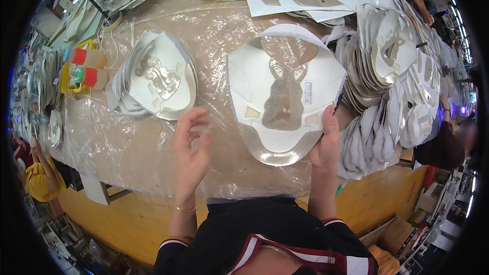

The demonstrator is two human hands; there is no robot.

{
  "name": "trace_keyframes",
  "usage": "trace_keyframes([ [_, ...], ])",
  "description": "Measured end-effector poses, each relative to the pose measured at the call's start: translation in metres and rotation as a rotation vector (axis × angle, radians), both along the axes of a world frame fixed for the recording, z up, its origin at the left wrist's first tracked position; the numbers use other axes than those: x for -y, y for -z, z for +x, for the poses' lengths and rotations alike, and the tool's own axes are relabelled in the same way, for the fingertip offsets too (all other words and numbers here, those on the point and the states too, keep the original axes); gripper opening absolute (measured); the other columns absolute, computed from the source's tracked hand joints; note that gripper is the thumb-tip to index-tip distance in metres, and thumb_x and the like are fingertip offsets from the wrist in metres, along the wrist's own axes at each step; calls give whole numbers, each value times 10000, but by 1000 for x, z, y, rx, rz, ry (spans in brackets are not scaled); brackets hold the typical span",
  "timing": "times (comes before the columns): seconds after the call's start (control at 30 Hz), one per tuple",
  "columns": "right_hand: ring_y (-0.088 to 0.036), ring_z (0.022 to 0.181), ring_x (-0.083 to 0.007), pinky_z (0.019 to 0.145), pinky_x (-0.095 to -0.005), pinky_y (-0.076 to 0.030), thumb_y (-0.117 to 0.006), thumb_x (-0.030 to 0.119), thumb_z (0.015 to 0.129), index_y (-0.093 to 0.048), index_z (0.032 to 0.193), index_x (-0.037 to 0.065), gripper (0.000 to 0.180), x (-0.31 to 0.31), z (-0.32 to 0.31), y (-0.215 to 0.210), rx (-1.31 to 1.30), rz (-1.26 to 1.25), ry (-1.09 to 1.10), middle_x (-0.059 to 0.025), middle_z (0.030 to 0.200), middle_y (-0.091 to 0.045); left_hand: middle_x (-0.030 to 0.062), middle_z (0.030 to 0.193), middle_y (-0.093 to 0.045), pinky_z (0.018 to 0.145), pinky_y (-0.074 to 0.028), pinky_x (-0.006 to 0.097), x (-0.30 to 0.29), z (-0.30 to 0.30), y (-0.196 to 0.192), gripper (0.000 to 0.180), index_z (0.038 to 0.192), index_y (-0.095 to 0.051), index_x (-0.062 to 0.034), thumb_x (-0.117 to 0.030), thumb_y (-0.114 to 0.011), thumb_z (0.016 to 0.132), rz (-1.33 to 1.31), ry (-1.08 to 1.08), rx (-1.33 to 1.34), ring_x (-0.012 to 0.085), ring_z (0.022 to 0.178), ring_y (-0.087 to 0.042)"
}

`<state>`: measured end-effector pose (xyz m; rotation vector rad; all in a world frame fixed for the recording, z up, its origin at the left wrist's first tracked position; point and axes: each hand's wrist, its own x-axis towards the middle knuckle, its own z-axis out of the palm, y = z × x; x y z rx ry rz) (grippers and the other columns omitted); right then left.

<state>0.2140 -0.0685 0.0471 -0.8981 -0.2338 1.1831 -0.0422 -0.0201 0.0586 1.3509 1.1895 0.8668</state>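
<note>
Plastic-covered table [219, 173] lies under the white shoe upper [254, 91], its lower right edge gripped by the right hand [326, 145], left hand [192, 142] empty, loosely curled; probably light, bendy, creasable, best held by both sides.

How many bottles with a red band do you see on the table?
2. The blue-capped bottle is at the left of the table; the green-capped bottle is just below it in the picture. Others may be hidden.
</note>
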Motion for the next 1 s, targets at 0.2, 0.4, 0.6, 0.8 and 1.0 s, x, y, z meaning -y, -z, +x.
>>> trace_keyframes([
  [0.2, -630, 1102, -188, 951, -343, -507, -533, 221, 1032, -508, 1311, -36, 380, -3, -6, -2, -51, -3, -34, -109, 1227, -636, 95, 1181, -646, 891, -488, 263, -6, 31, 13, 455, 1261, -570, 58, -329, -539, 1025, -259, 138, 370, 121, 1037, -613],
  [0.4, -615, 962, -137, 857, -277, -491, -553, 254, 1022, -501, 1361, -11, 434, -3, -7, -2, 382, -38, 47, -87, 1180, -638, 93, 1180, -667, 963, -460, 275, -9, 42, 7, 370, 1277, -582, 70, -154, -624, 986, -384, 33, 431, 107, 1069, -590],
  [0.6, -580, 823, -158, 814, -323, -406, -626, 307, 953, -602, 1314, 32, 454, -3, -15, -41, 1713, 98, 56, -71, 1031, -622, 91, 1141, -688, 932, -472, 257, -8, 39, 3, 330, 1223, -618, 79, -147, -630, 983, -380, -49, 454, 90, 1034, -604],
  [0.8, -565, 743, -141, 782, -344, -317, -749, 192, 827, -683, 1229, 106, 417, -4, -40, -50, 1918, 133, -337, -6, 923, -633, 100, 1117, -704, 875, -477, 226, -3, 39, -6, 350, 1258, -583, 92, -127, -619, 989, -320, -18, 493, 76, 975, -618],
  [1.0, -543, 704, -104, 769, -337, -298, -763, 219, 818, -707, 1202, 138, 396, -4, -41, -46, 1967, 144, -250, 26, 909, -631, 116, 1117, -706, 815, -486, 198, 5, 43, -14, 398, 1326, -511, 110, -100, -594, 998, -242, -39, 457, 62, 963, -614],
])
